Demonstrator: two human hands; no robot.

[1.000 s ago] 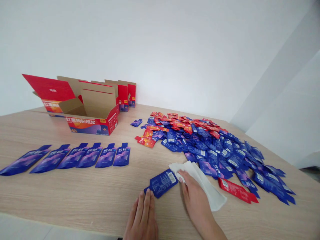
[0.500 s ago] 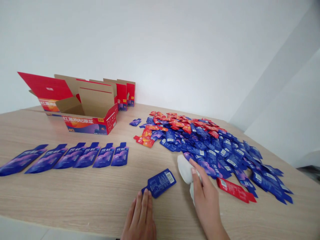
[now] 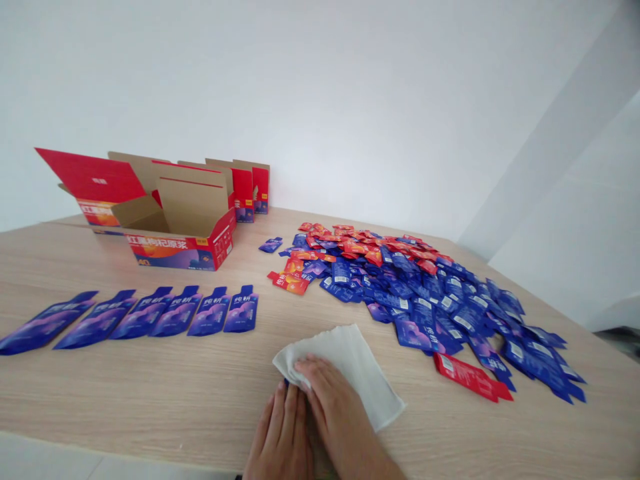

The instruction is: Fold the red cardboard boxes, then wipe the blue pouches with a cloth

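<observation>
My left hand [image 3: 283, 427] lies flat on the table at the front, fingers stretched out. Its fingertips press on the neck of a blue pouch [image 3: 286, 383], of which only a sliver shows. The rest of that pouch is hidden under a white cloth [image 3: 357, 363]. Spread over it, the cloth is pressed down by my right hand [image 3: 333, 400], whose bent fingers hold its near-left part. Both hands touch side by side.
To the left, a row of several blue pouches [image 3: 241, 310] lies face up. Behind them stands an open red box [image 3: 173, 252], with more boxes [image 3: 260, 190] at the wall. A heap of blue and red pouches [image 3: 425, 293] covers the right; a red pouch [image 3: 473, 377] lies at its near edge.
My right hand has moved left with the cloth, which was bunched up and is now spread over the blue pouch. My left hand has stayed on the pouch's neck.
</observation>
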